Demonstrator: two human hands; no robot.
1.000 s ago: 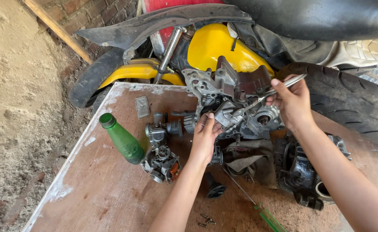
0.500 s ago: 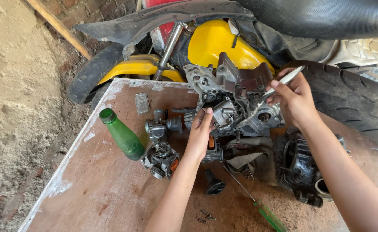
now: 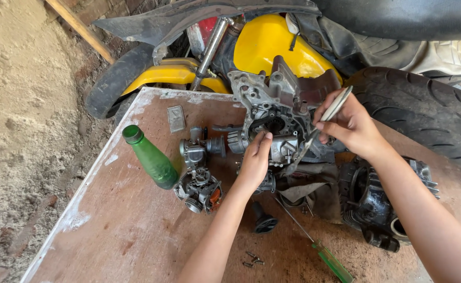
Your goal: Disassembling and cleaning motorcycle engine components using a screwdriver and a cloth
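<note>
While the left hand (image 3: 255, 160) rests open-fingered on an engine case (image 3: 272, 123) at the counter's (image 3: 136, 230) far edge, the right hand (image 3: 348, 126) grips a metal tool (image 3: 337, 105) above it; green bottle (image 3: 150, 158) stands nr.

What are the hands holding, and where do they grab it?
The right hand holds a slim silvery tool near its upper end, pinched in the fingers. The left hand grips nothing; its fingertips rest on the grey engine casing.
</note>
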